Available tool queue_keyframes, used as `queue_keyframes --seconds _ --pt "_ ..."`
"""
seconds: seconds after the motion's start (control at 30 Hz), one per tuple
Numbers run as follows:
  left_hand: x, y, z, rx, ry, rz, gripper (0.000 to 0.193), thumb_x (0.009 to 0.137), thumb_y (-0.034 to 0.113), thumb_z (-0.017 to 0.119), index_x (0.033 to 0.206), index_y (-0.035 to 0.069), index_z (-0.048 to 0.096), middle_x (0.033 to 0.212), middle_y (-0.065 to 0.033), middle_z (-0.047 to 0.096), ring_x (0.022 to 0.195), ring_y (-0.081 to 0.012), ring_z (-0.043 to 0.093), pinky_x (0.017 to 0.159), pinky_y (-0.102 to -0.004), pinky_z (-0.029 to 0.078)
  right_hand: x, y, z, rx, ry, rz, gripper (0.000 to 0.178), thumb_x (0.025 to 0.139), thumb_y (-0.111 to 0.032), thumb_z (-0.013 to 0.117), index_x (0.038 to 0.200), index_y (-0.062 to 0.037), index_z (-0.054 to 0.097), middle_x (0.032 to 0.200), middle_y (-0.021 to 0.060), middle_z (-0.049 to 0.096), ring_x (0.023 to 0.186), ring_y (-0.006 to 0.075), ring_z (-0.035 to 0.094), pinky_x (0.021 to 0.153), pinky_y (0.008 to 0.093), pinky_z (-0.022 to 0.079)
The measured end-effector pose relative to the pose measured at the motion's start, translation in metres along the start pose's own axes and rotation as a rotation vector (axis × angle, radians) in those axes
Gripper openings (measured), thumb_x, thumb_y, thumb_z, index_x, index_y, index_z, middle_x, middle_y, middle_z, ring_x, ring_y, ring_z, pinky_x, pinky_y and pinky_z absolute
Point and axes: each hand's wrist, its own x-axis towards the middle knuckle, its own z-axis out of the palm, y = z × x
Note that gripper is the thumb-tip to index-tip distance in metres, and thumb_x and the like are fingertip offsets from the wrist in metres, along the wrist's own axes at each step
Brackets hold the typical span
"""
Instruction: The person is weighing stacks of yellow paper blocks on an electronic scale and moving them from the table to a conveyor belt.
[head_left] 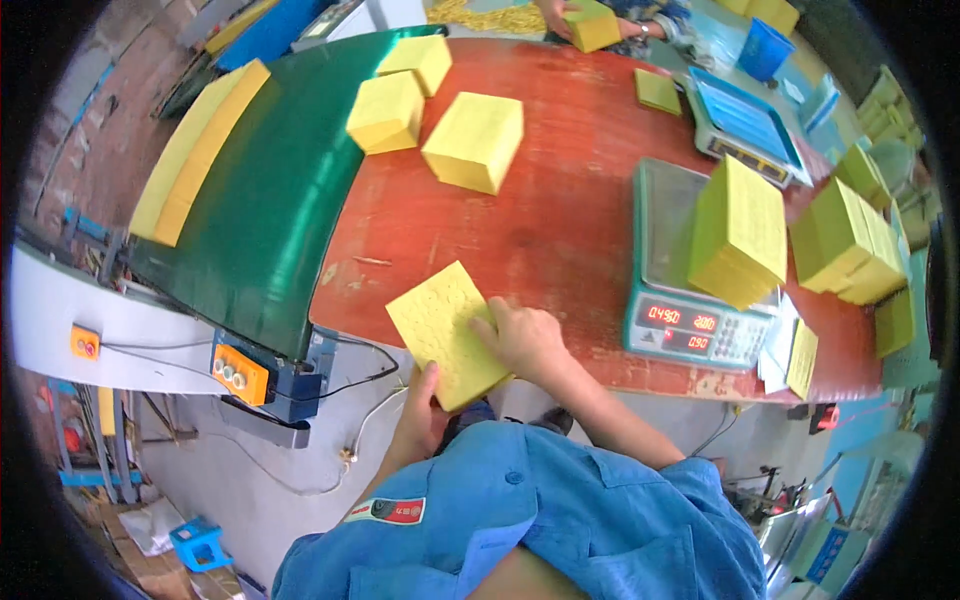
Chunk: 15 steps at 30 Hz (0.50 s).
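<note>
Over the near edge of the red table [580, 290] I hold a stack of yellow paper [440, 320], its pocked top face tilted toward me. My left hand [424, 412] grips its lower left corner, thumb along the side. On the right side my right hand [522, 340] is closed round the edge, with the thumb lying on top; its other fingers are partly hidden. A tall yellow paper block [742, 230] stands on a digital scale [700, 325] whose red display is lit.
Several yellow blocks [472, 140] stand at the table's far left, some on a green conveyor belt [270, 190]. More blocks [845, 245] crowd the right end. A second scale with a blue tray [745, 115] sits behind. Across the table, another person's hands [625, 28] hold a block.
</note>
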Motion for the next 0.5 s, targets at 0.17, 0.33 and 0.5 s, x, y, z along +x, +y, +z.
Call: queue_keyframes --seconds 0.17,0.33,0.5 --pt "0.025 -0.029 -0.025 0.119 -0.046 0.201 0.048 0.103 0.033 0.040 0.141 0.003 0.040 0.139 -0.0124 0.049 0.128 -0.0266 0.049 0.105 -0.0422 0.041 -0.049 0.038 0.005 0.356 0.004 0.034 0.055 0.092 -0.051 0.054 0.111 -0.0001 0.060 0.091 0.0255 0.069 0.089 0.0403 0.068 0.077 0.0484 0.054" --pt "-0.020 -0.056 0.013 0.077 -0.059 0.205 0.055 0.102 0.041 0.032 0.142 0.004 0.041 0.140 -0.0132 0.049 0.127 -0.0284 0.050 0.106 -0.0440 0.041 -0.101 0.095 0.013 0.749 -0.006 0.038 0.067 0.089 -0.059 0.056 0.117 0.0028 0.059 0.096 0.0280 0.067 0.090 0.0423 0.067 0.078 0.0484 0.052" --pt "-0.053 -0.058 0.074 0.070 -0.119 0.175 0.057 0.101 0.044 0.032 0.142 0.005 0.042 0.139 -0.0135 0.050 0.126 -0.0283 0.051 0.104 -0.0457 0.043 -0.150 0.120 -0.061 1.170 -0.336 0.170 0.066 0.093 -0.052 0.058 0.134 0.0008 0.052 0.118 0.0195 0.064 0.106 0.0296 0.064 0.086 0.0424 0.053"
